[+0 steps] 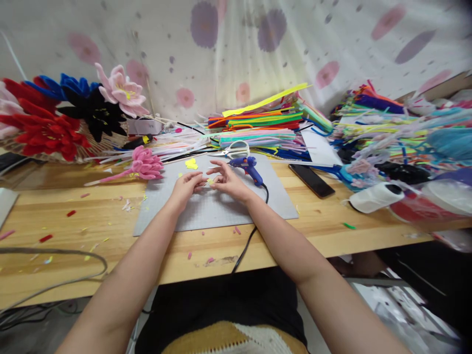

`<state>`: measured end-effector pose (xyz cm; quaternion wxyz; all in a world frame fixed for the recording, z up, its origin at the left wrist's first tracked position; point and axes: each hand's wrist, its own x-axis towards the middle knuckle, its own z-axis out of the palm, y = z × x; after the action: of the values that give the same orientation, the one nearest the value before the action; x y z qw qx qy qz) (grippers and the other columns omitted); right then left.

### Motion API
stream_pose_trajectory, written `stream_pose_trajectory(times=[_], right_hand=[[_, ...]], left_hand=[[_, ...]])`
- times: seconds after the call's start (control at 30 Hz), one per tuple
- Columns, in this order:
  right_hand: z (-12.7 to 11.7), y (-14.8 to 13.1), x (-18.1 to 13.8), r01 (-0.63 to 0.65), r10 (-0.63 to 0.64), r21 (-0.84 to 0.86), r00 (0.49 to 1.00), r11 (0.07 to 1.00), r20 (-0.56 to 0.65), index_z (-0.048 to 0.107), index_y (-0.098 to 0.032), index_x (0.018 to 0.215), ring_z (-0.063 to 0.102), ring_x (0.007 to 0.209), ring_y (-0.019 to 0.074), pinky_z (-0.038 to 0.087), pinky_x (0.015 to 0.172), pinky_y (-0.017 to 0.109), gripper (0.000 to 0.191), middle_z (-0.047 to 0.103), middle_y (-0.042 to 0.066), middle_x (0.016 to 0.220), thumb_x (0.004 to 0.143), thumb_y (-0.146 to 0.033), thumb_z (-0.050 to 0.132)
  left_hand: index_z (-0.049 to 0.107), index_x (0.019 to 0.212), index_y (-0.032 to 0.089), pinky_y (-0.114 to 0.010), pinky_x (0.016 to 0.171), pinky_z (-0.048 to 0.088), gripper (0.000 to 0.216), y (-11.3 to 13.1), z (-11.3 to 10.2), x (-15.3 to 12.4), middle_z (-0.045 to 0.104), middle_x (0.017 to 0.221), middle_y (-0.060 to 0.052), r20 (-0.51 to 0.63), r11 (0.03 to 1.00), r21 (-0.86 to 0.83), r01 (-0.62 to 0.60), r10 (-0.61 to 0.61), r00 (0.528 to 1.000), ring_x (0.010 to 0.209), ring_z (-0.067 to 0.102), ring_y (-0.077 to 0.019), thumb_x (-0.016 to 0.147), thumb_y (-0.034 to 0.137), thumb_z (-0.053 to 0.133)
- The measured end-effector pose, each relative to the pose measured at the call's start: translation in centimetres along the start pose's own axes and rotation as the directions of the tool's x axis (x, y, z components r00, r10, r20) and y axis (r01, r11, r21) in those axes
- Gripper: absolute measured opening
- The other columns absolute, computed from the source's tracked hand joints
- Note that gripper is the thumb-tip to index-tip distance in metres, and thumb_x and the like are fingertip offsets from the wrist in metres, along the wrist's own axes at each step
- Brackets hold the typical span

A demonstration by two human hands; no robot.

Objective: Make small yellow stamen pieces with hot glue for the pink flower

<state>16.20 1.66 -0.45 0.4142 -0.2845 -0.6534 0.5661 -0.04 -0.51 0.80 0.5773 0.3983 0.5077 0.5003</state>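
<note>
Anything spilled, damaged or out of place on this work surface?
Yes, two things. Coloured scraps lie strewn across the wooden table, like offcuts left uncleared. Also, a dark, rough-looking patch breaks the otherwise pale wood near the front edge; whether stain or wear, I can't tell.

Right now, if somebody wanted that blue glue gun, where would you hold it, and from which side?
I'd take the blue glue gun by its handle, coming from the right. The handle slants toward the near right, down to the black cord, while the front end points left, toward the right hand; that end may be hot.
</note>
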Motion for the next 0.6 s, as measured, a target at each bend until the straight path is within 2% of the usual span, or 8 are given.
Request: stream_pose_trajectory(times=[0.13, 0.27, 0.37, 0.47, 0.6], right_hand=[[0.2, -0.4, -0.2, -0.008, 0.008, -0.003, 0.998, 1.000, 0.059, 0.032, -0.027, 0.121, 0.050, 0.061, 0.0034, 0.046, 0.061, 0.022, 0.068, 0.048, 0.002, 0.108, 0.064, -0.021, 0.068], [0.3, -0.4, -0.2, -0.012, 0.013, -0.005, 0.998, 1.000, 0.054, 0.033, -0.026, 0.120, 0.050, 0.062, 0.0034, 0.045, 0.061, 0.022, 0.067, 0.048, 0.002, 0.106, 0.064, -0.022, 0.068], [0.3, -0.2, -0.1, -0.028, 0.028, -0.026, 1.000, 0.999, 0.002, 0.034, -0.025, 0.119, 0.050, 0.061, 0.0034, 0.044, 0.059, 0.022, 0.065, 0.050, 0.002, 0.105, 0.064, -0.023, 0.069], [0.4, 0.1, 0.1, -0.077, 0.074, -0.033, 0.993, 0.997, -0.087, 0.036, -0.024, 0.116, 0.051, 0.060, 0.0045, 0.044, 0.057, 0.022, 0.061, 0.053, 0.001, 0.099, 0.064, -0.026, 0.069], [0.7, 0.6, 0.3, -0.133, 0.135, 0.027, 0.972, 0.991, -0.190, 0.039, -0.022, 0.109, 0.054, 0.062, 0.0077, 0.045, 0.057, 0.023, 0.053, 0.056, -0.002, 0.083, 0.064, -0.029, 0.069]], left_hand=[[0.065, 0.093, 0.011, -0.022, 0.058, 0.042, 0.048, 0.1, 0.0, -0.2, 0.067, 0.074, -0.005, 0.026, 0.995, 0.102, -0.025, 0.023, 0.999, 0.065, 0.060, -0.0123, 0.052, 0.035, 0.076], [0.065, 0.098, 0.011, -0.023, 0.054, 0.039, 0.058, 0.0, -0.1, -0.3, 0.066, 0.065, -0.003, 0.042, 0.984, 0.162, -0.068, 0.062, 0.997, 0.056, 0.055, -0.0113, 0.047, 0.037, 0.078], [0.064, 0.101, 0.011, -0.023, 0.055, 0.038, 0.059, -0.2, 0.0, -0.3, 0.066, 0.066, -0.003, 0.010, 0.982, 0.152, -0.112, 0.112, 0.994, 0.055, 0.053, -0.0099, 0.049, 0.036, 0.077], [0.063, 0.102, 0.011, -0.023, 0.058, 0.040, 0.057, -0.3, 0.1, -0.3, 0.067, 0.069, -0.004, -0.067, 0.978, 0.145, -0.149, 0.160, 0.985, 0.062, 0.056, -0.0114, 0.051, 0.035, 0.075], [0.062, 0.105, 0.012, -0.024, 0.060, 0.042, 0.059, -0.3, 0.5, -0.4, 0.068, 0.072, -0.005, -0.138, 0.975, 0.161, -0.152, 0.174, 0.975, 0.068, 0.059, -0.0143, 0.052, 0.034, 0.074]])
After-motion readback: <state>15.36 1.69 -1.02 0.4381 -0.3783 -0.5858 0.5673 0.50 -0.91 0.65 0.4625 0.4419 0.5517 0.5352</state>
